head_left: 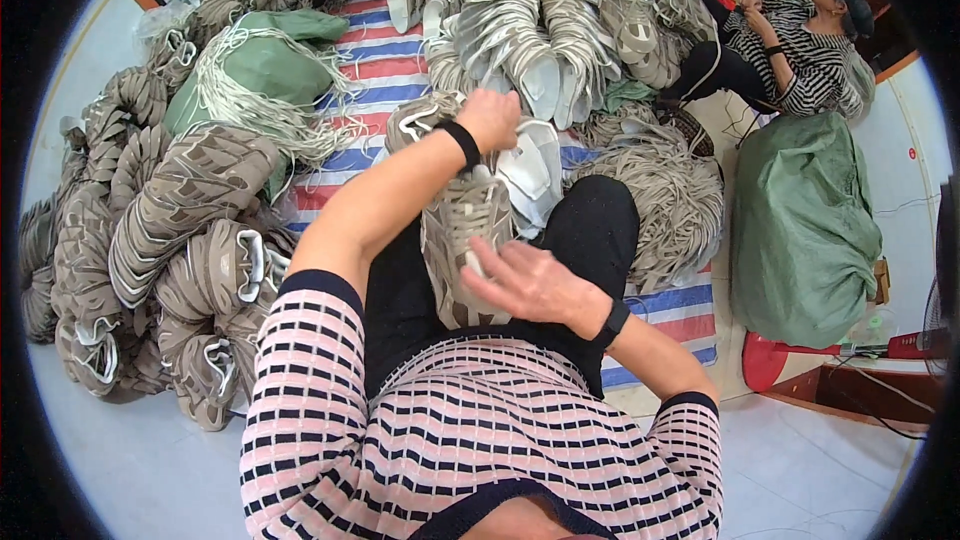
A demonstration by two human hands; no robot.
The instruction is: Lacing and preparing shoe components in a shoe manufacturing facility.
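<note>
A taupe and beige shoe upper [466,215] with pale laces criss-crossed over its front lies across my lap, between my dark-trousered legs. Above its far end is my left hand [490,122], closed into a fist with the fingers curled; whatever it grips is hidden. Over the near part of the upper hangs my right hand [535,282], fingers stretched out and apart, their tips at the lacing. Beyond my lap, close to the left hand, lie another upper [418,118] and white flat pieces of uppers [530,175].
Nested stacks of uppers [190,205] are heaped at left. Loose laces [250,90] drape a green sack [255,85]; another lace pile [665,200] sits at right. More uppers [540,40] stand ahead on the striped sheet [375,70]. A big green sack [805,230] and a seated person [800,50] are right.
</note>
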